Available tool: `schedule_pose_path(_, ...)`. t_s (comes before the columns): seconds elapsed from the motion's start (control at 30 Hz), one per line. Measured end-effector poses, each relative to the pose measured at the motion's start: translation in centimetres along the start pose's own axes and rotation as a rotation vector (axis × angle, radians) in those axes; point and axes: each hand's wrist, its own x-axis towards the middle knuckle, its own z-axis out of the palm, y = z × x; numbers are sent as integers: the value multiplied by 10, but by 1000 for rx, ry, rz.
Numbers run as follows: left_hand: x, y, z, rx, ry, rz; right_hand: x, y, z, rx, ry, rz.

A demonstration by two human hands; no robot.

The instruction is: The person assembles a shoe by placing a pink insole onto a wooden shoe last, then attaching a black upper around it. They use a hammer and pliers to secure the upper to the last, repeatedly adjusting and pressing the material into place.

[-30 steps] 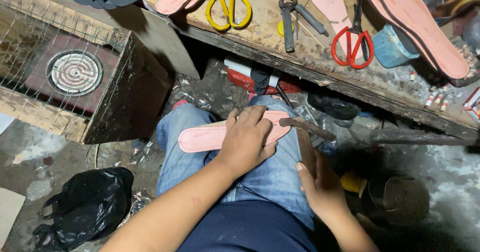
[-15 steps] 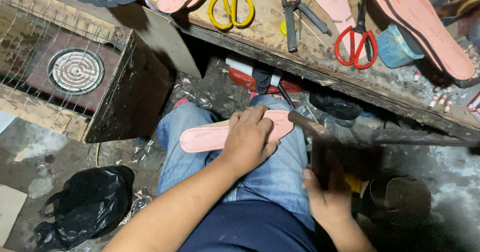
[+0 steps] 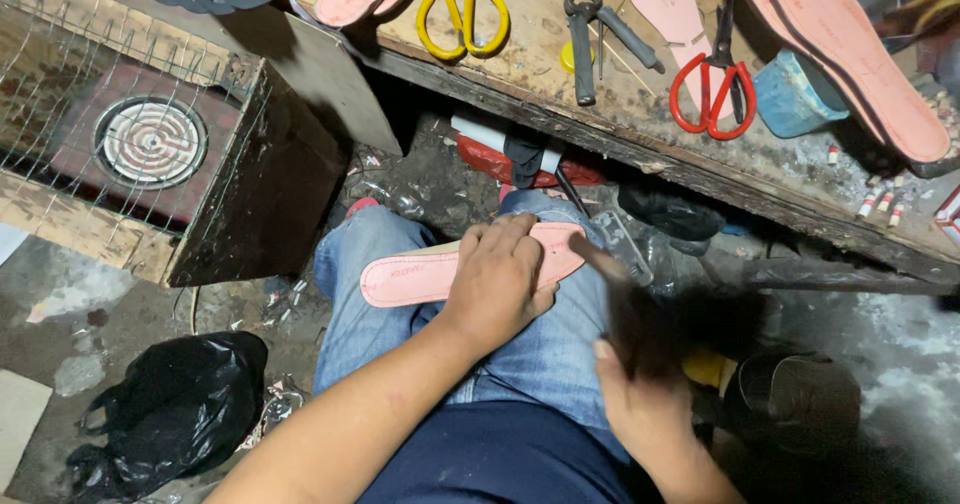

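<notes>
The left hand (image 3: 497, 282) lay palm down, fingers close together and curled over a pink insole (image 3: 415, 274), pressing it flat across the lap on the jeans (image 3: 372, 254). The insole ran crosswise over both thighs, its heel end sticking out past the hand toward the left knee, its toe end under the fingertips near the right knee.

The right hand (image 3: 640, 404) sat just beside it, gripping a dark tool (image 3: 630, 309) that was blurred by motion; the fingers were wrapped around its handle, though how tightly could not be told. The tool's tip reached up to the insole's toe end.

Beyond the knees ran a worn wooden bench (image 3: 640, 129). On it lay yellow scissors (image 3: 462, 19), pliers (image 3: 585, 34), red scissors (image 3: 712, 84), a blue cup (image 3: 795, 99) and more pink insoles (image 3: 850, 49). To the left stood a box with a coil heater (image 3: 150, 144) under wire mesh. A black bag (image 3: 165, 409) lay on the floor near the left arm.
</notes>
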Motion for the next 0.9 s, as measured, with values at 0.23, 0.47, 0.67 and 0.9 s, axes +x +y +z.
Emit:
schedule_pose_path(0.23, -1, -1, 0, -9, -23, -16, 2, -4, 4, 38, -231, 330)
schedule_pose_path(0.47, 3, 1, -4, 4, -35, -11, 37, -5, -2, 205, -261, 384)
schedule_pose_path(0.67, 7, 10, -24, 52, -130, 26, 75, 0, -17, 220, -25, 262)
schedule_pose_path(0.9, 22, -8, -67, -263, -229, -61, 127, 43, -12, 91, 87, 215)
